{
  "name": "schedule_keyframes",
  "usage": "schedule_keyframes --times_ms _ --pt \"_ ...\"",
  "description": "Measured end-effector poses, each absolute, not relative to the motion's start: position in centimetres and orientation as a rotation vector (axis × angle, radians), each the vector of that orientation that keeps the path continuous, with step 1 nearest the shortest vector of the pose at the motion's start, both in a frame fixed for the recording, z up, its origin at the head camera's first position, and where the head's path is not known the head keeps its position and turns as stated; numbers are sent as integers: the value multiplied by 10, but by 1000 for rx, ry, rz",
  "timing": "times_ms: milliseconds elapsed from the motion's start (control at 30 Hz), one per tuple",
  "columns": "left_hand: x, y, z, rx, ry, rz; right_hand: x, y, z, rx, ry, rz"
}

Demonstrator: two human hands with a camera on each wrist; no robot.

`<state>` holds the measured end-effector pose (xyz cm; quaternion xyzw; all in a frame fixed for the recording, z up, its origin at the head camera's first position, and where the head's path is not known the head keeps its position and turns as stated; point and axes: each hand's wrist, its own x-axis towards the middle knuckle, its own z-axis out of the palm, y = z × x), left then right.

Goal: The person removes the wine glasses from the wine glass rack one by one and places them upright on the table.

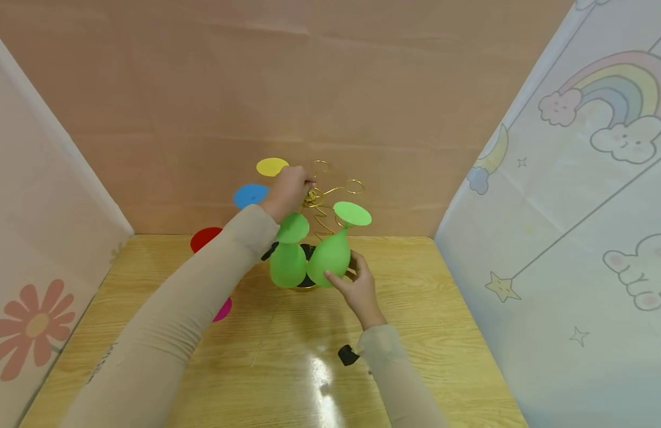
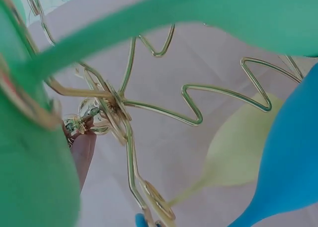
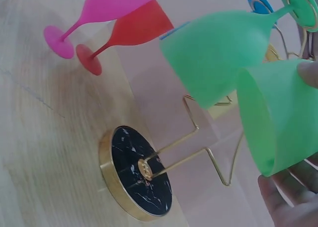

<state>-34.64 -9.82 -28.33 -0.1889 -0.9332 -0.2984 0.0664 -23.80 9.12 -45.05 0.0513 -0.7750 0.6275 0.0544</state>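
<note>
A gold wire goblet rack (image 1: 323, 209) with a round black marbled base (image 3: 141, 170) stands on the table. Near its top, my left hand (image 1: 289, 189) pinches the ornament (image 2: 82, 121); part of the grip is hidden. My right hand (image 1: 359, 291) holds the bowl of a green goblet (image 1: 330, 258), fingers on one side and thumb on the other. That goblet hangs upside down, its foot above a wire loop. Beside it hangs a second green goblet (image 1: 287, 264), also mouth down. Blue (image 2: 290, 152) and yellow (image 2: 238, 142) goblets hang from the rack's left side.
Pink (image 3: 112, 6) and red (image 3: 139, 26) goblets stand upright on the wooden table (image 1: 416, 333), left of the rack. Bare wire loops (image 1: 355, 186) stick out at the rack's back right. A tan backdrop (image 1: 362, 89) and printed side panels (image 1: 566, 238) surround the table.
</note>
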Motion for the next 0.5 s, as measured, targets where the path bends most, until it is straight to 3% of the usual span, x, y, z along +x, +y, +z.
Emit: schedule_keyframes --times_ms 500 --pt "-349 -104 -284 -461 -2811 -855 -261 97 -442 65 -2360 1903"
